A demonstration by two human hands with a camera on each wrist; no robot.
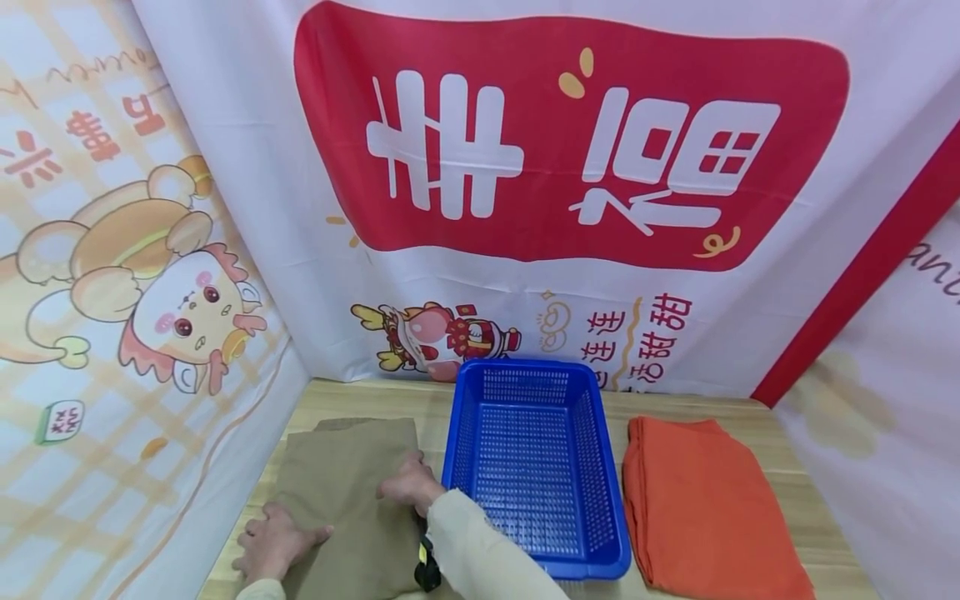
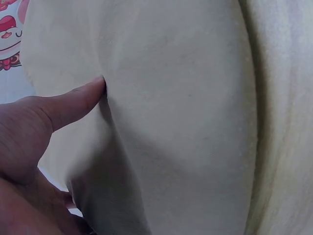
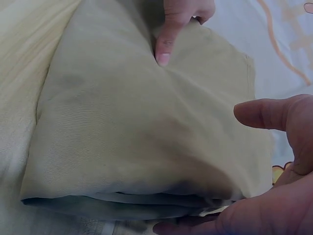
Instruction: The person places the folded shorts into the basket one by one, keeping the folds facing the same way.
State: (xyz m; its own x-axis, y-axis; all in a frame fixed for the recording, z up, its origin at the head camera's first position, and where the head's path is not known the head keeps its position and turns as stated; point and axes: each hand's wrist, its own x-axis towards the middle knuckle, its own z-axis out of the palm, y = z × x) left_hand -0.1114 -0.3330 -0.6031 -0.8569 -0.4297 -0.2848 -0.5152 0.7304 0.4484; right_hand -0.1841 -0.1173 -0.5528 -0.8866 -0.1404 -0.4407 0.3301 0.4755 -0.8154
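Note:
A folded khaki cloth [image 1: 348, 500] lies on the wooden table at the left. At its left edge my left hand [image 1: 277, 537] grips it, the thumb [image 2: 80, 100] pressing a crease into the top and the other fingers at the edge, partly hidden. My right hand [image 1: 411, 483] is at the cloth's right side. In the right wrist view its fingers [image 3: 220, 223] reach along the layered fold, while the thumb [image 3: 259, 113] stands spread away from them.
A blue perforated basket [image 1: 618, 550] stands right of the cloth. Beyond it lies a folded orange cloth [image 1: 705, 508]. A small black object with yellow [image 1: 427, 571] shows beside my right sleeve. Printed fabric walls [image 1: 247, 158] border the wooden table [image 1: 337, 396].

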